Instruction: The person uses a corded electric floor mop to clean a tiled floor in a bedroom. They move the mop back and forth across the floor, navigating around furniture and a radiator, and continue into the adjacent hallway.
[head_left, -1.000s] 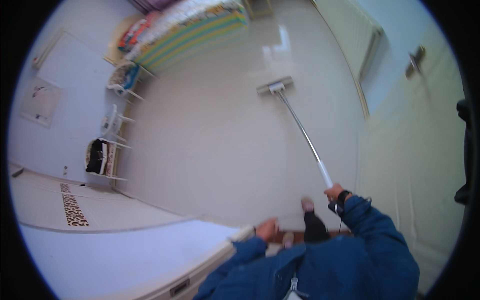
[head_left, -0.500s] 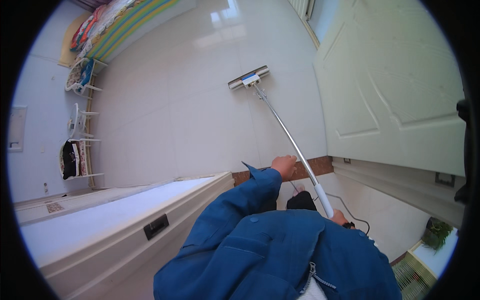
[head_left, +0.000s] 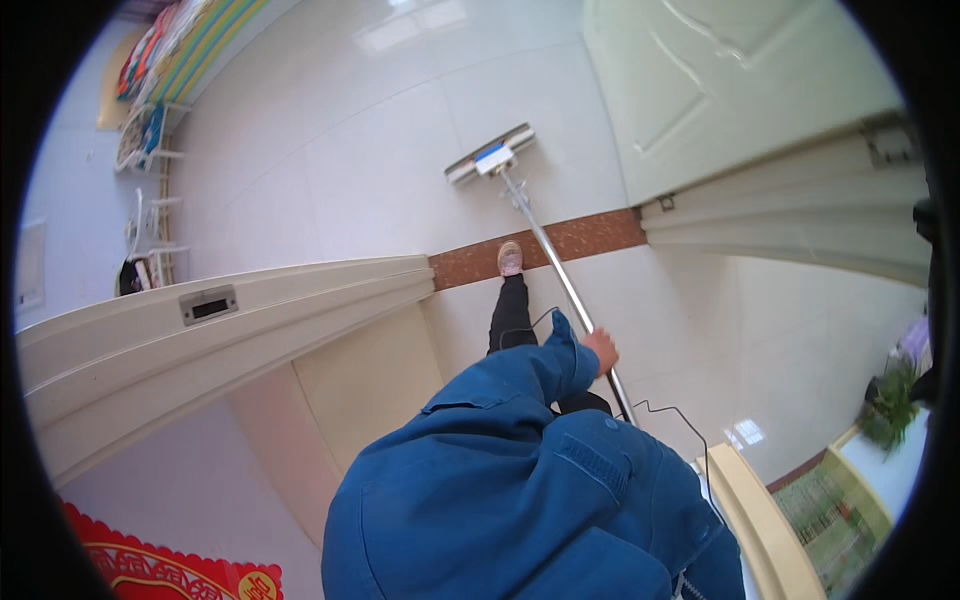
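Note:
My left hand, coming out of a blue jacket sleeve, is closed round the silver pole of a mop. The pole slants up and to the left to the wide mop head, which has a blue and white middle and lies on the pale tiled floor just beyond the doorway. Behind my jacket the near end of the pole is hidden. My right hand is out of sight too, covered by my body and sleeve.
A reddish-brown threshold strip crosses the doorway, with my shoe at it. An open pale door stands right; a door frame runs left. White chairs line the far-left wall. A thin cable hangs beside me. A plant stands right.
My left hand has gone from beside the pole to a grip on it. My right hand and the white handle have passed out of sight. The view has shifted back from the doorway.

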